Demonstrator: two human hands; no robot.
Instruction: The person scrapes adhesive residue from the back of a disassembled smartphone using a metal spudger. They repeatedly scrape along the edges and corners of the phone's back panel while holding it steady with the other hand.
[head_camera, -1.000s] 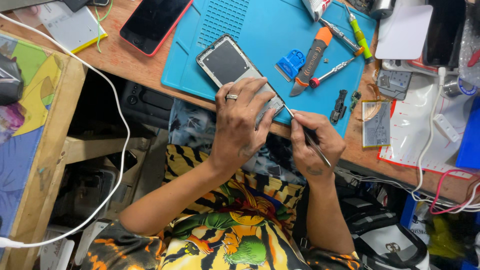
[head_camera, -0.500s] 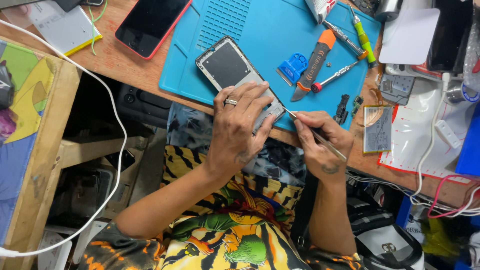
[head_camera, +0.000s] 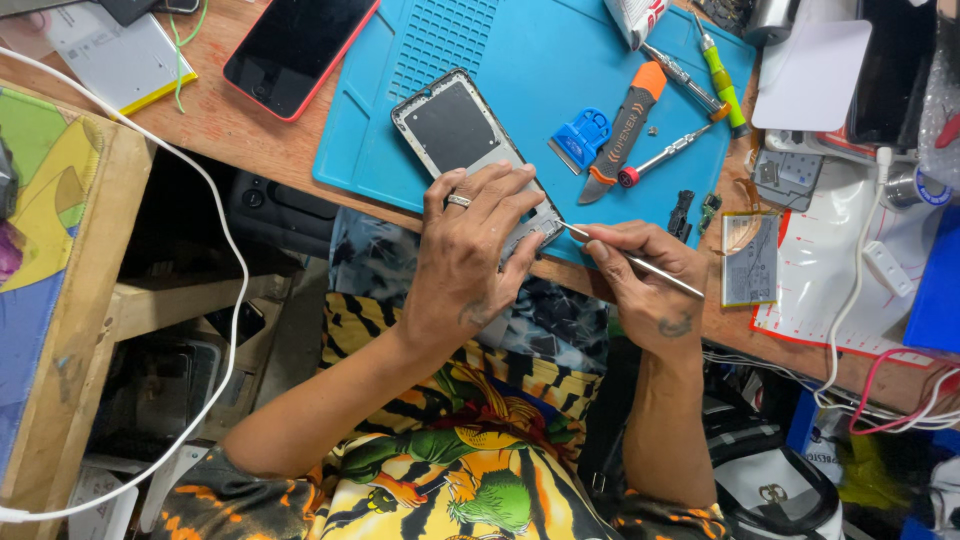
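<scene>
The wooden table (head_camera: 270, 140) carries a blue work mat (head_camera: 560, 60). On the mat, at its near edge, lies an opened phone chassis (head_camera: 455, 130), back side up, with its lower end overhanging toward the person. The left hand (head_camera: 465, 260) rests on that lower end, fingers (head_camera: 490, 200) spread and pressing it down, a ring on one finger. The right hand (head_camera: 645, 280) pinches a thin metal probe (head_camera: 640, 262), its fingers clenched around the shaft; the tip touches the chassis corner just beside the left fingertips. A red-cased phone (head_camera: 295, 50) lies left of the mat. An orange-handled knife (head_camera: 620, 135), a blue scraper (head_camera: 580, 140) and a small screwdriver (head_camera: 665, 155) lie on the mat beyond the hands.
</scene>
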